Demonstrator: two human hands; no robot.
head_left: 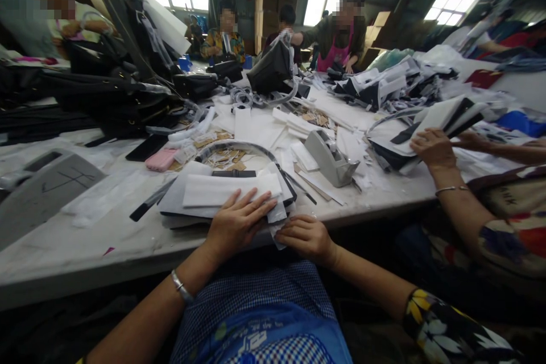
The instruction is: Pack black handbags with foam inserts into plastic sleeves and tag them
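A black handbag [170, 219] lies flat at the table's front edge, partly covered by white foam sheet [213, 192]. Its wrapped handle [239, 145] arches away from me. My left hand [239, 216] rests on the sheet with its fingers stretched out, pressing near the bag's right end. Beside it, my right hand [309, 238] pinches a strip of clear plastic [277, 233] at the bag's lower right corner. A dark strap [149, 205] sticks out to the left of the bag.
A grey tape dispenser [328, 159] stands right of the bag; another larger grey dispenser [81, 182] is at left. A pink case [161, 160] and a black phone [147, 148] lie behind. At right, a co-worker's hand [433, 151] holds another bag. Black bags [115, 102] are piled at left.
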